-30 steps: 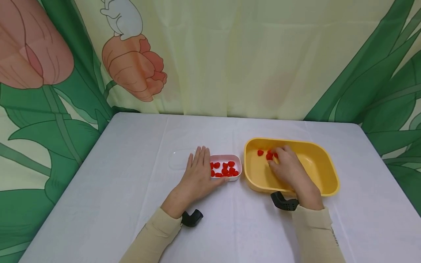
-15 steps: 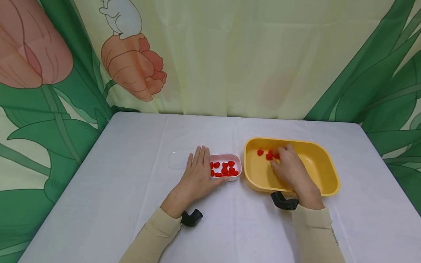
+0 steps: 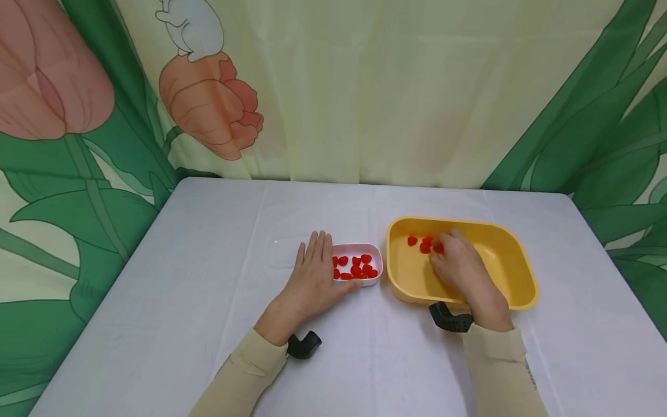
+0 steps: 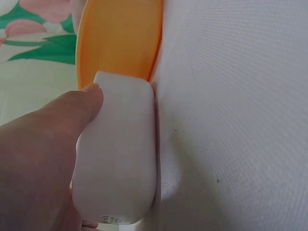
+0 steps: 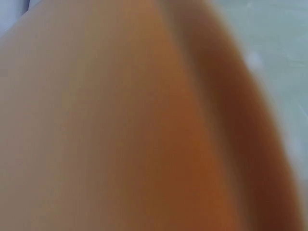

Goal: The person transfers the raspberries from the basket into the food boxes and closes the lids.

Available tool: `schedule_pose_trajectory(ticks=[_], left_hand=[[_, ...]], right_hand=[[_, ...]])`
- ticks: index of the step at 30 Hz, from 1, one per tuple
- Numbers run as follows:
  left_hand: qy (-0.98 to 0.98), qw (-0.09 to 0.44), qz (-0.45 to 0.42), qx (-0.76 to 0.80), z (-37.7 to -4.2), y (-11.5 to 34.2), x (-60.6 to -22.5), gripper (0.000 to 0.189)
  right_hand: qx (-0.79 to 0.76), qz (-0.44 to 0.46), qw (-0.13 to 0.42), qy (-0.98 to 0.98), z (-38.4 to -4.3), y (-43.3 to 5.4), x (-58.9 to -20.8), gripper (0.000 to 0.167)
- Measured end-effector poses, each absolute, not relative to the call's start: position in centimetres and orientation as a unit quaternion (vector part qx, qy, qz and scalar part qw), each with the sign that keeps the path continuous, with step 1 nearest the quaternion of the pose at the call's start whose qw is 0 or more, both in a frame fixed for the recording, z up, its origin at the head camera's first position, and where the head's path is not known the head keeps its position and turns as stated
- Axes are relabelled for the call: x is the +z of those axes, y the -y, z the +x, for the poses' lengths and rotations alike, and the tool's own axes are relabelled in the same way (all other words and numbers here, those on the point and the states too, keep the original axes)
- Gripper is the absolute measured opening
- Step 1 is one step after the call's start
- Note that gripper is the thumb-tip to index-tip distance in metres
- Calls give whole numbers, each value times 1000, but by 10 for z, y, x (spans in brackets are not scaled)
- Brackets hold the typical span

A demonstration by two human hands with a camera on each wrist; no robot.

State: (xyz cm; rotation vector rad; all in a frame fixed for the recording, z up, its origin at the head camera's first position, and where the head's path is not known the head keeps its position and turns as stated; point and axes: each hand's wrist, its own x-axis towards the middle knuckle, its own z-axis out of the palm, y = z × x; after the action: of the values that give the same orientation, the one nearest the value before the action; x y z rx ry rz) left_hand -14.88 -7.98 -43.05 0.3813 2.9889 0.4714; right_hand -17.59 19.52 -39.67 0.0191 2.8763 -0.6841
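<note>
My left hand [image 3: 314, 279] lies with straight fingers along the left end of a small pink-and-white box [image 3: 379, 259], its thumb on the near rim. In the left wrist view, the thumb tip touches the top edge of the white box wall [image 4: 118, 149]. Several small red heart-shaped pieces [image 3: 356, 270] lie inside; the fingers hide the box's left part. My right hand [image 3: 461, 263] reaches into a yellow basin [image 3: 500, 266], thumb and curled fingers pinching a red heart-shaped piece [image 3: 438, 249]. Other red pieces [image 3: 412, 240] lie just left of the fingertips. The right wrist view is blurred.
A clear plastic lid [image 3: 283, 253] lies flat behind and left of the left hand. White cloth covers the table [image 3: 365, 359]. The basin stands close to the box's right end. A patterned curtain [image 3: 365, 104] hangs behind the table's back edge.
The right fingers have shifted slightly right among the red pieces, and a few of these have moved a little in the basin. The left hand and the box have stayed in place.
</note>
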Motion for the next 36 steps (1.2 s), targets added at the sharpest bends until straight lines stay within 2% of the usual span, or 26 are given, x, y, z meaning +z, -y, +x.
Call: schedule_pose_trajectory(ticks=[9, 17, 24, 36], left_hand=[[-979, 47, 120, 158, -150, 79, -429, 111], [-979, 50, 115, 159, -150, 80, -429, 111], [-979, 45, 119, 160, -150, 80, -430, 110], [-979, 46, 122, 157, -150, 80, -431, 110]], right_hand=[[-242, 25, 90, -966, -178, -195, -395, 35], [-260, 24, 106, -960, -180, -194, -396, 23], [-251, 3, 95, -963, -179, -196, -398, 11], [-252, 8, 106, -962, -180, -196, -399, 16]])
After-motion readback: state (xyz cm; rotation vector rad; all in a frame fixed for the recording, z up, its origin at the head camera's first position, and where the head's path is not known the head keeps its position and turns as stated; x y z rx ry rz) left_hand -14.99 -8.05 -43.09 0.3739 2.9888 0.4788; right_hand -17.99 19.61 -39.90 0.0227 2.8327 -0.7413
